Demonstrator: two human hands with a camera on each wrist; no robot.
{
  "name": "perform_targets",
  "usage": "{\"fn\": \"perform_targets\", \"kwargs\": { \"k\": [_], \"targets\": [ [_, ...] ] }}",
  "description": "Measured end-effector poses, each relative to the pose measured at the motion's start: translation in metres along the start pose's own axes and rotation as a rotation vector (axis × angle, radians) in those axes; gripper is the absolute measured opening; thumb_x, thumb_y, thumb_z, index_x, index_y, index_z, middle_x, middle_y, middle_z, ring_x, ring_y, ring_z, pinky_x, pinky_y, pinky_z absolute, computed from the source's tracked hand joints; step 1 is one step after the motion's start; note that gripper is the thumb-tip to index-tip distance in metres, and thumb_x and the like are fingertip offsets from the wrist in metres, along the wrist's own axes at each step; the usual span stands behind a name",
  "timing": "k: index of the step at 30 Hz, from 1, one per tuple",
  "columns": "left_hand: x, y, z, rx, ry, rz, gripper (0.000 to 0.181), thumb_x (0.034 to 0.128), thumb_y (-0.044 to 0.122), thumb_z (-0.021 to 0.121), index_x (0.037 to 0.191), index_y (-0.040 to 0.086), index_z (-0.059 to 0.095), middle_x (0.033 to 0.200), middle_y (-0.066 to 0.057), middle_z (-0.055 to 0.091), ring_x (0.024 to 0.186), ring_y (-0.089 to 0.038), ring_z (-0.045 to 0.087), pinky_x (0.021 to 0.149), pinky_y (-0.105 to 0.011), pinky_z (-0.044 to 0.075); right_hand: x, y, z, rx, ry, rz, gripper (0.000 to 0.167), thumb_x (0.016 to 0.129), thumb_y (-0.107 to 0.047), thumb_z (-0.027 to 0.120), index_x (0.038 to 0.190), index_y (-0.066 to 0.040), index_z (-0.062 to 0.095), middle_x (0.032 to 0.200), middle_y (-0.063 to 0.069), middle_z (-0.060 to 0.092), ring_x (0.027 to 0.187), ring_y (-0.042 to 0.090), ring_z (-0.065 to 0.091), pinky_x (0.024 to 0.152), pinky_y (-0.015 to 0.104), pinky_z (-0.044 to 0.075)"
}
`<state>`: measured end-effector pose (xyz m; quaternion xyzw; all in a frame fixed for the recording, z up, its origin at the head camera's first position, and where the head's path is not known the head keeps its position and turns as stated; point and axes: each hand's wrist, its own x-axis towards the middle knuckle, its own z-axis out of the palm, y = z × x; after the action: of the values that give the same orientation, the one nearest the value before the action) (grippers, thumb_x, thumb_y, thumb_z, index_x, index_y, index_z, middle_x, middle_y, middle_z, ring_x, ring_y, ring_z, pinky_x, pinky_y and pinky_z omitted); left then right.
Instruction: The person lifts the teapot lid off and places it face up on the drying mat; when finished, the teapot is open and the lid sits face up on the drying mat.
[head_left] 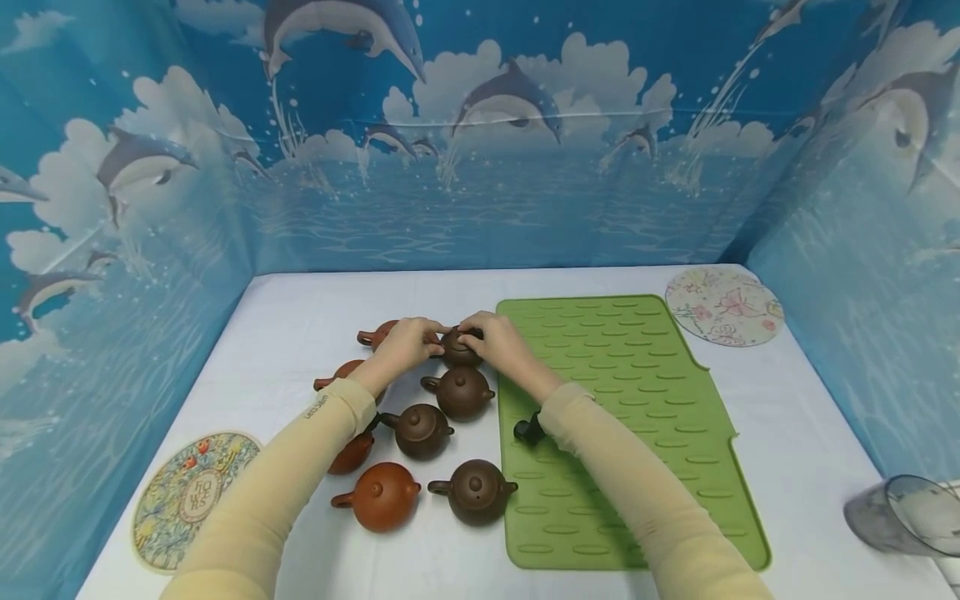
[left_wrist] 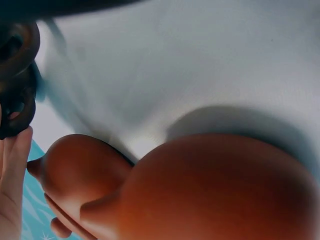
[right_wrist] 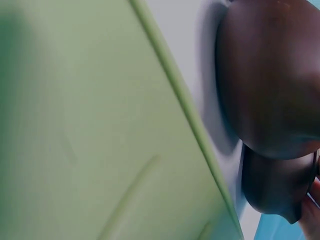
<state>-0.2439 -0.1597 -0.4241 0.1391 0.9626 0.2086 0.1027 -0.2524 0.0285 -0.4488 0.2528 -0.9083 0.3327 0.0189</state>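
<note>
At the far end of the right teapot column is a small dark brown teapot (head_left: 459, 357) with both hands on it. My left hand (head_left: 405, 343) pinches its handle at the left; the left wrist view shows the fingers (left_wrist: 17, 165) at the dark loop. From the right, my right hand (head_left: 504, 343) grips the same pot, thumb and fingers curled over its lid and spout side. In the right wrist view its fingers (right_wrist: 312, 205) appear beside the spout, partly cut off. A second dark brown teapot (head_left: 462, 393) stands just nearer.
Nearer stand more brown teapots (head_left: 422, 432) and reddish-brown teapots (head_left: 384, 497), some partly under the left arm. A green ridged mat (head_left: 600, 350) lies at the right. Round patterned mats (head_left: 195, 492) lie on both sides, and a clear grey cup (head_left: 877, 517) sits at the right edge.
</note>
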Motion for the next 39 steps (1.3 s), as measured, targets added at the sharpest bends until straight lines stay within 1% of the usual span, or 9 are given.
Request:
{"fn": "perform_targets", "kwargs": {
  "k": [5, 11, 17, 20, 23, 28, 32, 36, 39],
  "targets": [
    [0.001, -0.003, 0.001, -0.028, 0.01, -0.013, 0.04, 0.0908, 0.016, 0.072, 0.13, 0.012, 0.066, 0.103, -0.009, 0.073, 0.09, -0.022, 0.068, 0.076, -0.034, 0.056, 0.002, 0.006, 0.0, 0.163, 0.028, 0.055, 0.022, 0.093, -0.016, 0.069, 0.111, -0.004, 0.074, 0.115, 0.013, 0.071, 0.112, 0.028, 0.065, 0.097, 0.04, 0.053],
    [0.0, -0.002, 0.0, -0.022, 0.006, -0.011, 0.039, 0.0909, 0.016, 0.072, 0.13, 0.012, 0.066, 0.104, -0.009, 0.073, 0.09, -0.022, 0.068, 0.077, -0.034, 0.055, 0.003, 0.011, -0.004, 0.46, 0.075, 0.247, 0.027, 0.093, -0.021, 0.069, 0.114, -0.004, 0.073, 0.119, 0.014, 0.07, 0.112, 0.029, 0.065, 0.097, 0.04, 0.053],
    [0.0, 0.0, 0.002, 0.019, 0.023, 0.008, 0.039, 0.0907, 0.017, 0.072, 0.129, 0.012, 0.066, 0.109, -0.011, 0.071, 0.089, -0.022, 0.067, 0.075, -0.034, 0.054, -0.001, 0.018, -0.014, 0.913, 0.093, 0.424, 0.036, 0.098, -0.015, 0.061, 0.127, 0.007, 0.061, 0.121, 0.018, 0.065, 0.101, 0.016, 0.067, 0.098, 0.031, 0.053],
    [-0.001, 0.0, 0.002, 0.037, 0.028, 0.007, 0.039, 0.0911, 0.018, 0.071, 0.13, 0.013, 0.066, 0.113, -0.011, 0.069, 0.087, -0.021, 0.066, 0.072, -0.032, 0.052, -0.004, 0.024, -0.02, 1.132, 0.085, 0.461, 0.04, 0.101, -0.009, 0.053, 0.135, 0.013, 0.049, 0.117, 0.014, 0.062, 0.095, 0.009, 0.065, 0.096, 0.025, 0.053],
    [-0.001, 0.001, 0.003, 0.044, 0.03, 0.004, 0.039, 0.0913, 0.017, 0.071, 0.13, 0.014, 0.066, 0.114, -0.011, 0.069, 0.084, -0.02, 0.065, 0.069, -0.031, 0.051, -0.01, 0.031, -0.026, 1.256, 0.068, 0.471, 0.043, 0.103, -0.004, 0.045, 0.141, 0.014, 0.04, 0.11, 0.007, 0.061, 0.093, 0.008, 0.064, 0.093, 0.022, 0.054],
    [-0.002, 0.0, 0.004, 0.054, 0.022, -0.005, 0.039, 0.0916, 0.018, 0.071, 0.13, 0.015, 0.066, 0.113, -0.01, 0.069, 0.084, -0.019, 0.064, 0.069, -0.03, 0.05, -0.025, 0.044, -0.035, 1.36, 0.023, 0.49, 0.045, 0.106, -0.004, 0.035, 0.147, 0.012, 0.029, 0.104, 0.005, 0.064, 0.094, 0.012, 0.069, 0.093, 0.023, 0.054],
    [-0.002, 0.001, 0.004, 0.061, 0.022, 0.008, 0.039, 0.0914, 0.018, 0.071, 0.13, 0.015, 0.066, 0.112, -0.01, 0.069, 0.085, -0.019, 0.065, 0.069, -0.03, 0.05, -0.037, 0.059, -0.043, 1.387, 0.017, 0.533, 0.05, 0.109, -0.017, 0.031, 0.151, 0.009, 0.024, 0.123, 0.022, 0.06, 0.093, 0.012, 0.071, 0.095, 0.024, 0.052],
    [-0.001, 0.001, 0.005, 0.065, 0.03, 0.019, 0.04, 0.0914, 0.018, 0.071, 0.131, 0.015, 0.066, 0.111, -0.01, 0.069, 0.085, -0.02, 0.065, 0.068, -0.03, 0.049, -0.045, 0.072, -0.05, 1.267, 0.014, 0.539, 0.053, 0.109, -0.021, 0.031, 0.153, 0.007, 0.02, 0.148, 0.033, 0.036, 0.097, 0.008, 0.068, 0.1, 0.024, 0.049],
    [-0.001, 0.0, 0.005, 0.065, 0.029, 0.018, 0.04, 0.0916, 0.018, 0.071, 0.131, 0.015, 0.065, 0.111, -0.01, 0.069, 0.084, -0.02, 0.065, 0.068, -0.03, 0.049, -0.048, 0.078, -0.053, 1.115, 0.017, 0.542, 0.052, 0.109, -0.018, 0.034, 0.152, 0.008, 0.022, 0.152, 0.032, 0.031, 0.116, 0.019, 0.062, 0.104, 0.027, 0.047]
  ]
}}
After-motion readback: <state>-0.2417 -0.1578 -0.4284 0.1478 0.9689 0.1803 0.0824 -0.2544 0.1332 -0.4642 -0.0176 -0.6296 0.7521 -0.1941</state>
